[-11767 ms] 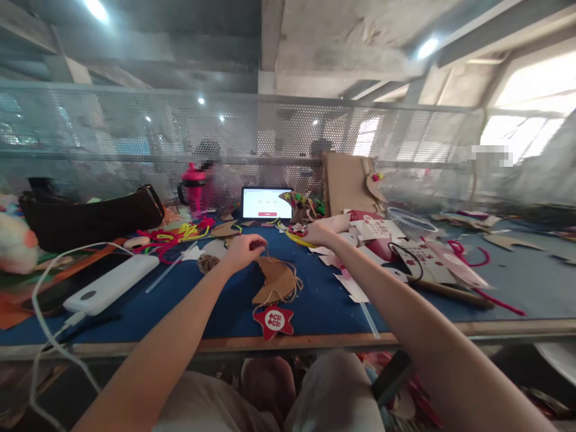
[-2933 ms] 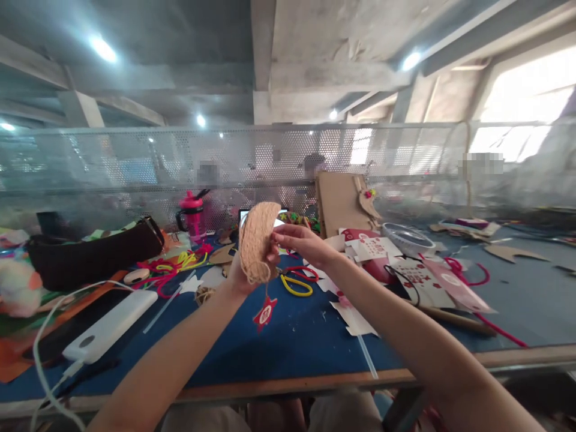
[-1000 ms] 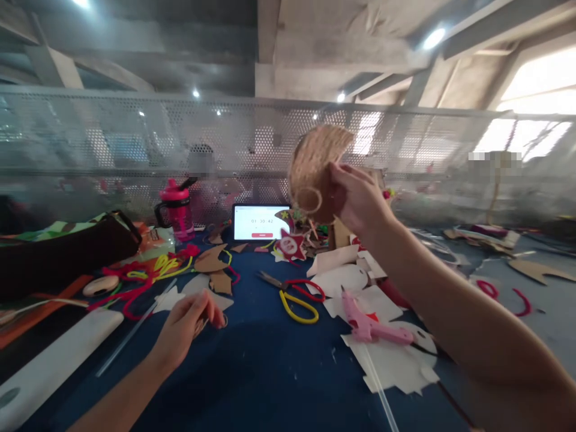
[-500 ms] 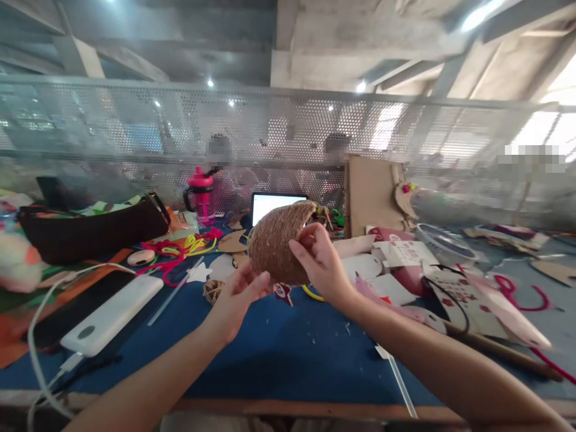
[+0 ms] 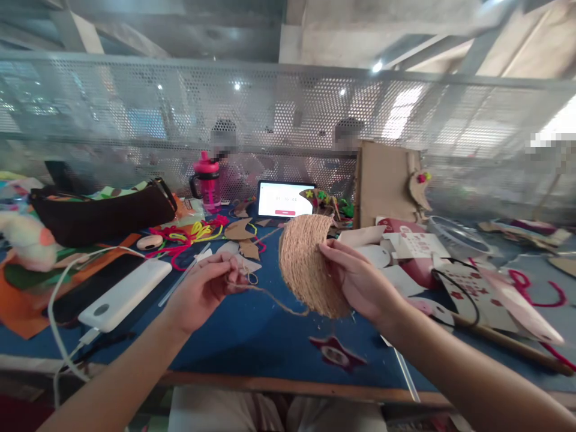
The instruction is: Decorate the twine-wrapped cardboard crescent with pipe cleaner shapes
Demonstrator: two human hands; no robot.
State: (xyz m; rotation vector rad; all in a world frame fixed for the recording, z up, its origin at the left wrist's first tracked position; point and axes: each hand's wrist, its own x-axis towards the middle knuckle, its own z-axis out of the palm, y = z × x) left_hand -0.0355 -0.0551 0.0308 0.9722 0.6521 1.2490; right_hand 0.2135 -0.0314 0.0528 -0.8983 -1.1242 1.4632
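My right hand (image 5: pixel 364 285) grips the right edge of a rounded piece wound in rows of tan jute twine (image 5: pixel 308 264), held up over the table. A loose strand of jute twine (image 5: pixel 276 300) sags from its lower left side across to my left hand (image 5: pixel 198 291). The left fingers are closed on a small looped bunch of this twine, partly hidden by the fingers. Below the wound piece is a dark red star-shaped ornament (image 5: pixel 336 353), blurred; whether it hangs or lies on the cloth I cannot tell.
Left on the blue tabletop (image 5: pixel 252 354) are a white power bank (image 5: pixel 126 294) with its cable, a black phone (image 5: pixel 101 288) and a dark pouch (image 5: pixel 103 210). A pink bottle (image 5: pixel 208 183) and a lit tablet (image 5: pixel 285 199) stand behind. Paper pieces and cardboard (image 5: pixel 389 186) fill the right.
My left hand has left the wound piece, moved left and closed on the twine bunch. The wound piece has turned and shifted right and down. The red star now shows below it.
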